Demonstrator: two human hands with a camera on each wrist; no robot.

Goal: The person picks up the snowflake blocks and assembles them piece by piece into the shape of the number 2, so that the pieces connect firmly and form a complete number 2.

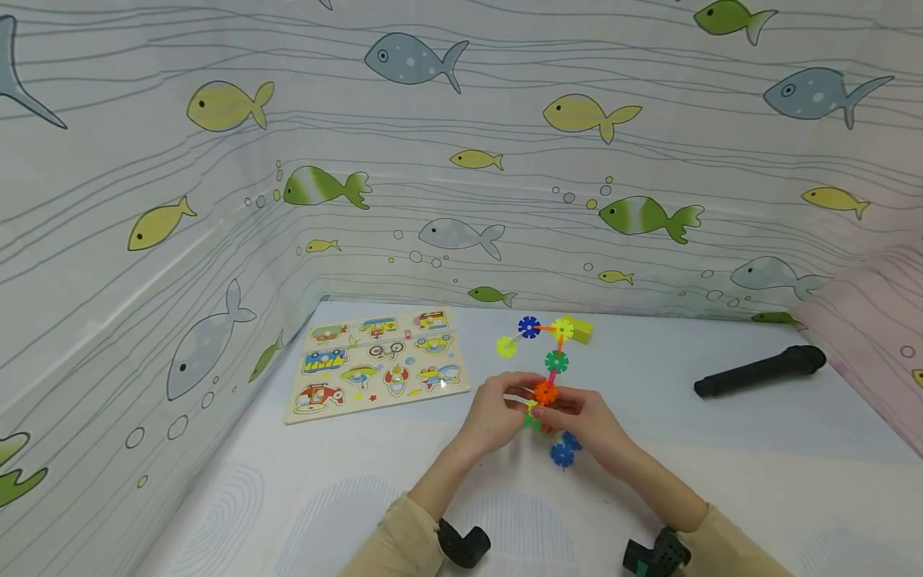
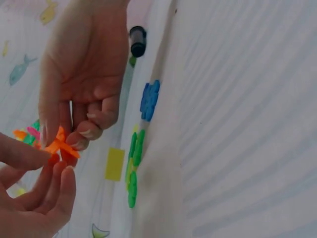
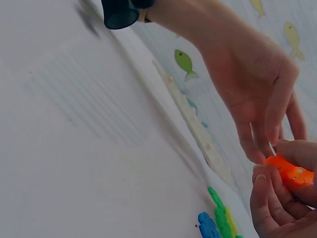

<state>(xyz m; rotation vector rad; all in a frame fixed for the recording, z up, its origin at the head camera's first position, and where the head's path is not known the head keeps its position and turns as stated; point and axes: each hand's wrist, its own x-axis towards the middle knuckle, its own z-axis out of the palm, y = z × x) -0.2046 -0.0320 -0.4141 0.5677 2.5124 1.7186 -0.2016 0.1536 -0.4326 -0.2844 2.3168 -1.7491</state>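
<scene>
My left hand [image 1: 497, 413] and right hand [image 1: 594, 423] meet over the table, pinching at an orange snowflake disc [image 1: 546, 392] between their fingertips. In the right wrist view, the right thumb and fingers hold the orange disc [image 3: 292, 171] and left fingertips reach its edge. From that disc a linked chain runs away from me, through a green disc [image 1: 557, 362], a yellow disc [image 1: 563, 328] and a dark blue disc [image 1: 530, 327] to a yellow-green one [image 1: 507, 346]. Below the hands lie blue discs [image 1: 562, 454] and green and yellow discs [image 2: 132, 168], partly hidden in the head view.
A wooden picture puzzle board [image 1: 382, 365] lies to the left. Behind the chain sits a yellow block [image 1: 579, 329]. A black microphone-like object [image 1: 760, 372] rests on the right. Fish-printed sheeting [image 1: 433, 192] rises behind and along the left of the white table.
</scene>
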